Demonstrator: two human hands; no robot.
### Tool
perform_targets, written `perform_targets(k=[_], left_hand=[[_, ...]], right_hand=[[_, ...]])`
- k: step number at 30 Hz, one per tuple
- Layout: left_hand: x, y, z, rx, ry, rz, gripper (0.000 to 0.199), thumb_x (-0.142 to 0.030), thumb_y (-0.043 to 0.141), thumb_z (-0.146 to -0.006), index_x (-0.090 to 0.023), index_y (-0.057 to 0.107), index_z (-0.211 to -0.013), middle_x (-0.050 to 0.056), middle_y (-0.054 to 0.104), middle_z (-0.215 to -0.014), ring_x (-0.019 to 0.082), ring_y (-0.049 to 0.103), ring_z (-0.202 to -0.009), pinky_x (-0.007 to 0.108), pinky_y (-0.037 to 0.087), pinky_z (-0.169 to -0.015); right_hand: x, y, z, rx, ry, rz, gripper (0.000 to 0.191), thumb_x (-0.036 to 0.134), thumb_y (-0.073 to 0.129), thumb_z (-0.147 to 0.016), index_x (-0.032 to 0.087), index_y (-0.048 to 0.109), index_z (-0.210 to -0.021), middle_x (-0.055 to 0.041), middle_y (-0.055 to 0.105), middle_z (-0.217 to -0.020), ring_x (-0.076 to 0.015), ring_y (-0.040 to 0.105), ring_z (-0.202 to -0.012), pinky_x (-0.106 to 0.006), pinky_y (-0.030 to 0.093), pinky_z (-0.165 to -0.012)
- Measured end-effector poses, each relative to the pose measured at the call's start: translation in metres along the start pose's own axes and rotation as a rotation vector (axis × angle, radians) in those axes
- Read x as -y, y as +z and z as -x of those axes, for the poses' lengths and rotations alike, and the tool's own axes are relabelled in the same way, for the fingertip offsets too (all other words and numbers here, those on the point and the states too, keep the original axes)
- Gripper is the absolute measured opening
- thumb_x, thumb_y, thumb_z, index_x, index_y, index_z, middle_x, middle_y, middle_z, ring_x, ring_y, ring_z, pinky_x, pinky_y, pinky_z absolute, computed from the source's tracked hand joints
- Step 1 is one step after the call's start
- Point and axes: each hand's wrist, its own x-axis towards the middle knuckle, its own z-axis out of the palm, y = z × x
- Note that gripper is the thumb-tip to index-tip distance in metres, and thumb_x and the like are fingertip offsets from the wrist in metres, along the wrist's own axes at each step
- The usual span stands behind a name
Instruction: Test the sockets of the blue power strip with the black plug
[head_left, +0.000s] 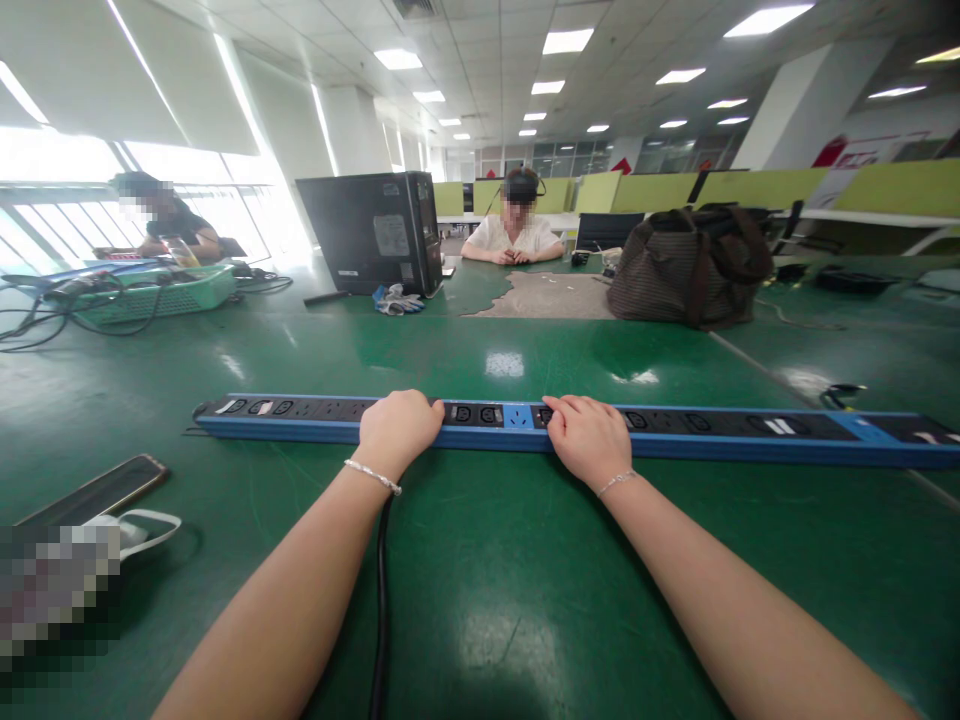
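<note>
A long blue and black power strip (487, 438) with rows of sockets lies crosswise on the green table. My left hand (397, 430) is closed over it left of its middle, fingers hidden over the far side. Right of the middle, my right hand (591, 437) grips the same strip, its fingers bent over the top. Between the two hands several sockets show, one block of them light blue. A black cable (382, 600) runs from beneath my left wrist toward the near edge; where it starts is hidden.
At left lie a phone (94, 490) and a blurred-out object with a white strap (154, 530). Further back stand a green basket (169, 295) of cables, a black computer case (375, 235), gloves (399, 300) and a brown bag (686, 265). Two people sit beyond.
</note>
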Motion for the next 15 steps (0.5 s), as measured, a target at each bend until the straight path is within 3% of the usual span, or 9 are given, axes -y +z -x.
perform_targets(k=[15], left_hand=[[-0.0003, 0.0030, -0.0055, 0.066, 0.019, 0.007, 0.052, -0.050, 0.028, -0.078, -0.018, 0.067, -0.090, 0.015, 0.068, -0.095, 0.029, 0.063, -0.088, 0.039, 0.047, -0.074]], right_hand=[[0.0015, -0.0013, -0.0003, 0.016, 0.011, 0.008, 0.037, 0.024, 0.036, -0.085, 0.024, 0.065, -0.107, -0.0031, 0.065, -0.103, -0.0170, 0.054, -0.093, -0.031, 0.030, -0.082]])
